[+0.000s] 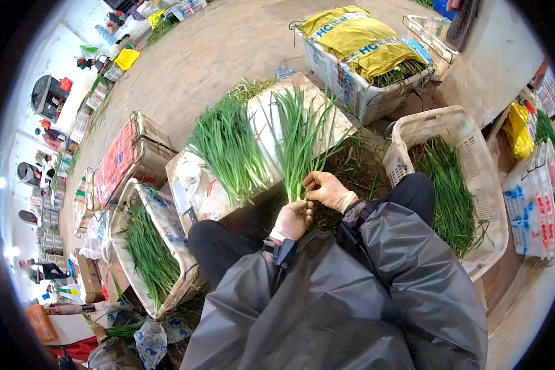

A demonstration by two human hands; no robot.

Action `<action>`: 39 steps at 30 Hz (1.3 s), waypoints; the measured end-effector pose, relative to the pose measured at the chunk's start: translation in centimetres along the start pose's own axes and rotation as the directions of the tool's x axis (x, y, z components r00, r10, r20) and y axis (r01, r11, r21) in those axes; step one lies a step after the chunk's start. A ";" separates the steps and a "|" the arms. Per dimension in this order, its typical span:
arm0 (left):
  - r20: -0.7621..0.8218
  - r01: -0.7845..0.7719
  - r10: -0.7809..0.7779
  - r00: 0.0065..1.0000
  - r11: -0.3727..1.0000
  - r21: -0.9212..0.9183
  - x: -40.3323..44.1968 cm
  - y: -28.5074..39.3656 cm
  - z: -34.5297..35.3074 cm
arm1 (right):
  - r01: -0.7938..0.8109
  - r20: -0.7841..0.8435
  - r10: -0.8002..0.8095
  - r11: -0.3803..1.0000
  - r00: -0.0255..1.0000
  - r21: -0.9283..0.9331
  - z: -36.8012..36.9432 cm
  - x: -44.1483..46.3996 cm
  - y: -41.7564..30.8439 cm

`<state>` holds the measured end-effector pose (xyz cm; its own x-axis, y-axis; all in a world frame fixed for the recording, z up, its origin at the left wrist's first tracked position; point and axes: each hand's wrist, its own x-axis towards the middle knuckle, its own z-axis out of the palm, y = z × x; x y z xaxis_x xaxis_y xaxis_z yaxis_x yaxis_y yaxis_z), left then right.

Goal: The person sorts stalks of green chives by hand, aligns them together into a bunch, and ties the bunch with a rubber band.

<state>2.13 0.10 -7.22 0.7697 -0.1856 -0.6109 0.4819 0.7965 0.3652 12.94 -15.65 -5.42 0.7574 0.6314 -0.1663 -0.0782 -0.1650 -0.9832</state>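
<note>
My left hand (293,220), in a pale glove, is closed around the lower stems of a bunch of garlic chives (299,132), whose leaves fan out away from me. Beside it, my right hand (330,190), also gloved, pinches at the right edge of the stems; its fingertips partly hide what they grip. A larger pile of garlic chives (231,148) lies on the low board (225,213) just left of the bunch, its white ends toward me. At the board's left corner are a knife (191,213) and a clear plastic bag (189,174).
Crates of chives stand close on both sides: a white crate (499,225) at right and another crate (194,280) at left. A yellow sack (361,40) covers a full crate ahead. Loose leaves litter the floor (185,68). Other people and crates are far left.
</note>
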 end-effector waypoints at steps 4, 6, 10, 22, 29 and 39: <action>0.017 0.024 -0.023 1.000 0.998 -0.061 -0.2 0.6 0.5 | 0.041 0.027 -0.044 0.996 0.999 0.082 -0.7 -0.5 -1.5; 0.023 0.011 -0.009 1.000 0.998 -0.065 -0.6 0.7 1.1 | 0.079 0.003 -0.079 0.997 0.997 0.024 -0.9 -0.6 -1.8; 0.001 -0.015 0.016 1.000 0.996 -0.093 -0.9 0.9 1.3 | 0.080 0.002 -0.080 0.995 0.997 0.057 -0.7 -0.3 -0.7; -0.043 -0.111 0.107 0.993 0.988 -0.105 0.8 0.2 -0.6 | 0.406 0.081 -0.404 0.844 0.911 -0.351 1.9 -2.8 -3.6; -0.035 -0.074 0.070 0.997 0.991 -0.115 0.9 0.4 -0.5 | 0.146 0.183 -0.200 0.952 0.963 0.269 -2.8 -2.6 -6.4; -0.047 -0.023 0.017 0.999 0.990 -0.139 -0.1 1.1 0.3 | -0.521 -0.550 0.015 0.343 0.835 -0.782 -11.2 -2.6 -4.0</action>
<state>2.66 0.82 -6.54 0.7571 -0.1449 -0.6370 0.4012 0.8727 0.2783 18.56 -25.09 -0.18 0.9878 0.1081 -0.1123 0.0853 -0.9777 -0.1917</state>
